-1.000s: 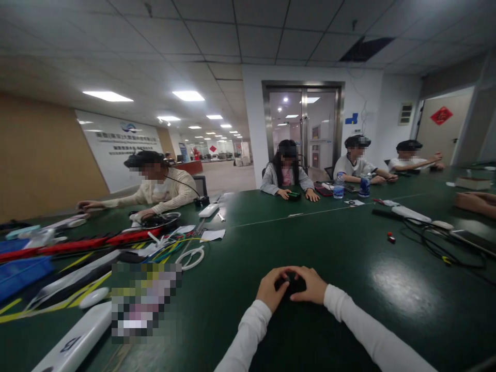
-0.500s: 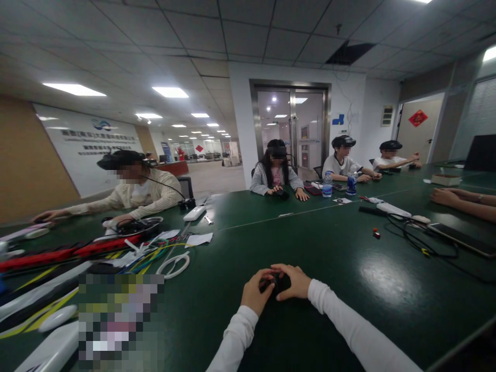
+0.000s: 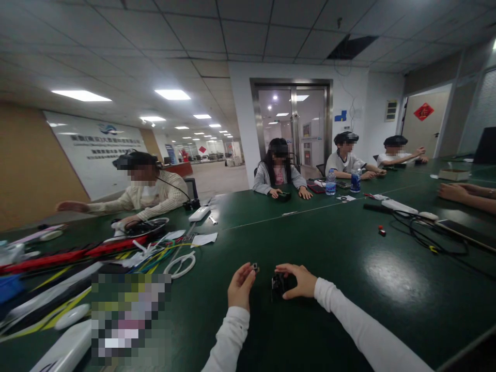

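My left hand (image 3: 240, 287) is raised a little off the dark green table (image 3: 349, 279) and pinches a small dark piece (image 3: 254, 267) at its fingertips. A short gap to the right, my right hand (image 3: 296, 280) is curled around a small black device (image 3: 278, 284) that rests on the table. Both arms wear white sleeves. The two hands are apart.
A heap of cables, white cable loops (image 3: 180, 265) and red strips (image 3: 73, 254) covers the table on the left. Several people sit along the far side and at left. Black cables (image 3: 426, 238), a small red object (image 3: 381, 231) and water bottles (image 3: 330, 182) lie further off.
Both hands were clasped together around the black device. Now my left hand has pulled away to the left with a small piece pinched in it; the right hand keeps the device.
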`<state>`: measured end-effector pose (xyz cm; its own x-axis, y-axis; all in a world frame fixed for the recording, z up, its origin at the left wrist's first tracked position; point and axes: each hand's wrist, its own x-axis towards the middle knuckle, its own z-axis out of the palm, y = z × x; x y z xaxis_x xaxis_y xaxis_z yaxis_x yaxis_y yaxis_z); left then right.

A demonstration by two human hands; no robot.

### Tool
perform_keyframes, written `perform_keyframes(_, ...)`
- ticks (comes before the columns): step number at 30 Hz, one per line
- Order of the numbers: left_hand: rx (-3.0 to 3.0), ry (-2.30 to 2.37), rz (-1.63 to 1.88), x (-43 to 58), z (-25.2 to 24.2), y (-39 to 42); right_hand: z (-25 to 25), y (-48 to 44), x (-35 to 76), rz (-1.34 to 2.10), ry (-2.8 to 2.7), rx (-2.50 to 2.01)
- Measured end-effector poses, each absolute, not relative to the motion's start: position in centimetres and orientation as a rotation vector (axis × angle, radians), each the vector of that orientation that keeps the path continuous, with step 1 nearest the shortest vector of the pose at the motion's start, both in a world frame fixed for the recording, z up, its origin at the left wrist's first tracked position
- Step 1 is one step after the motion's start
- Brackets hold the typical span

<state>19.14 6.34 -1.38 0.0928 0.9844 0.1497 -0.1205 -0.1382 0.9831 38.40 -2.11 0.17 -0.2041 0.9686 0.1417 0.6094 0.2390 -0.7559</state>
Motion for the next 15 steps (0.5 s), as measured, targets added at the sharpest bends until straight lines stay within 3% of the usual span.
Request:
perform_keyframes(8,1.707,0.758,1.074,20.4,-0.8,4.4,-0.6,-1.7,38.3,0.725,-1.853,-1.471)
perform_keyframes(15,2.221,0.729,0.899,21.4,-0.7,2.7,-2.5,-0.7,40.4,0.994,-1.497,-1.137)
